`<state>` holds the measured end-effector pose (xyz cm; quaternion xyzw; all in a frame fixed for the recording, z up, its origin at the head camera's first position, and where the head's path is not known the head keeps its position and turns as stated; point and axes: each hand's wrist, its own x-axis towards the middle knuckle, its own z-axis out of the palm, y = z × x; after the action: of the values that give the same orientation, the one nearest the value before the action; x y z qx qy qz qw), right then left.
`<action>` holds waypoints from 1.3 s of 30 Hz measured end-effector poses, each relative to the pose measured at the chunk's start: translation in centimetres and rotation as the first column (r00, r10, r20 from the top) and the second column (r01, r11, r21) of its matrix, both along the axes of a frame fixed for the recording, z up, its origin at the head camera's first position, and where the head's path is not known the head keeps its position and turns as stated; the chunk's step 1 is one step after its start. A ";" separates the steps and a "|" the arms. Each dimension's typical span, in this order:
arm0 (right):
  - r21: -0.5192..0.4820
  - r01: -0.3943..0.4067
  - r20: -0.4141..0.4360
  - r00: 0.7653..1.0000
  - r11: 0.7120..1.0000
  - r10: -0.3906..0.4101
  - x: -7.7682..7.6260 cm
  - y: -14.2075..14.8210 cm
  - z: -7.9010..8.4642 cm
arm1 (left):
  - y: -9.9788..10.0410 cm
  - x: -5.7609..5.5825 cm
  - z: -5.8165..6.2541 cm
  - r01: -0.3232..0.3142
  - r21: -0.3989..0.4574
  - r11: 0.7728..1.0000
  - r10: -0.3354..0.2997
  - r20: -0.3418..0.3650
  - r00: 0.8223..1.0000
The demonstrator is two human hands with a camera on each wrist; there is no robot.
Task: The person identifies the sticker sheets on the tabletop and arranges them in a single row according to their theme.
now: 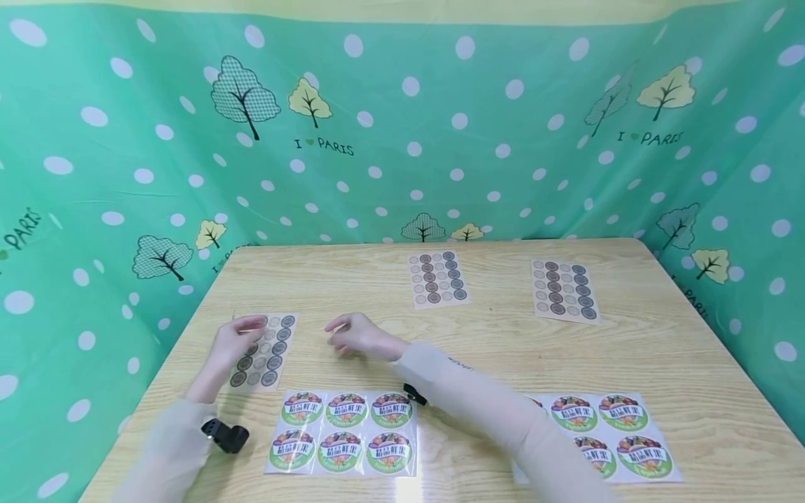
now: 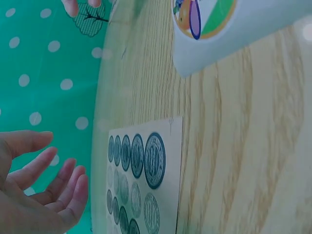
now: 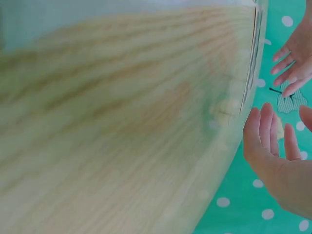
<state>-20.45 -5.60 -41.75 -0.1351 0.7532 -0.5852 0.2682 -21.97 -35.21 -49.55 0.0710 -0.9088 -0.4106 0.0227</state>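
White rectangular sheet of round grey stickers, on pale wooden table, left hand above, right hand near, both empty, fingers loose

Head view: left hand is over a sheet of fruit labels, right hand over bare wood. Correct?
Wrong sheet: the left hand is over the sheet of small round grey-toned stickers, as the head view shows. The right hand is over bare wood.
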 end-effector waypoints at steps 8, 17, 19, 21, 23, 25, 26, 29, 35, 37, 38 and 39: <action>0.034 0.008 -0.036 0.999 0.999 -0.006 -0.9 2.7 0.7 | 3.1 -0.2 1.2 0.072 0.041 0.997 -0.073 0.006 0.997; 0.054 0.030 -0.111 0.994 0.998 -0.024 -2.0 5.6 1.3 | 9.9 1.4 7.6 0.136 0.103 0.985 -0.140 0.025 0.990; 0.063 0.037 -0.134 0.991 0.997 -0.028 -2.1 6.3 1.4 | 10.8 1.3 8.2 0.166 0.117 0.979 -0.171 0.039 0.984; 0.064 0.046 -0.145 0.989 0.997 -0.036 -2.2 7.0 1.4 | 11.5 0.9 8.3 0.169 0.130 0.977 -0.176 0.042 0.983; 0.071 0.058 -0.145 0.988 0.996 -0.047 -2.4 7.7 1.4 | 12.2 0.5 8.2 0.184 0.143 0.973 -0.190 0.033 0.981; 0.075 0.080 -0.148 0.987 0.994 -0.068 -2.7 8.4 1.3 | 12.9 0.1 8.1 0.207 0.151 0.967 -0.213 0.022 0.977; 0.079 0.090 -0.149 0.986 0.993 -0.078 -2.8 8.8 1.3 | 13.2 -0.1 8.0 0.216 0.155 0.964 -0.221 0.021 0.975; 0.082 0.112 -0.156 0.983 0.990 -0.098 -3.1 9.9 1.3 | 14.3 -0.5 8.0 0.237 0.157 0.959 -0.244 0.025 0.970; 0.115 0.163 -0.181 0.973 0.980 -0.140 -3.7 12.2 1.3 | 16.7 -1.2 8.2 0.263 0.151 0.953 -0.271 0.032 0.962; 0.119 0.166 -0.177 0.974 0.979 -0.143 -3.9 12.9 1.2 | 17.5 -1.4 8.3 0.265 0.154 0.952 -0.273 0.036 0.961; 0.112 0.174 -0.168 0.974 0.978 -0.154 -4.0 13.2 1.2 | 17.8 -1.5 8.3 0.267 0.159 0.951 -0.277 0.044 0.960; 0.109 0.176 -0.163 0.974 0.978 -0.157 -4.1 13.5 1.1 | 18.2 -1.6 8.3 0.264 0.163 0.951 -0.275 0.048 0.960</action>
<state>-24.54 7.88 -40.63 -0.0992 0.8150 -0.5460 0.1669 -23.61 -17.03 -41.29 -0.0379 -0.8754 -0.4765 -0.0714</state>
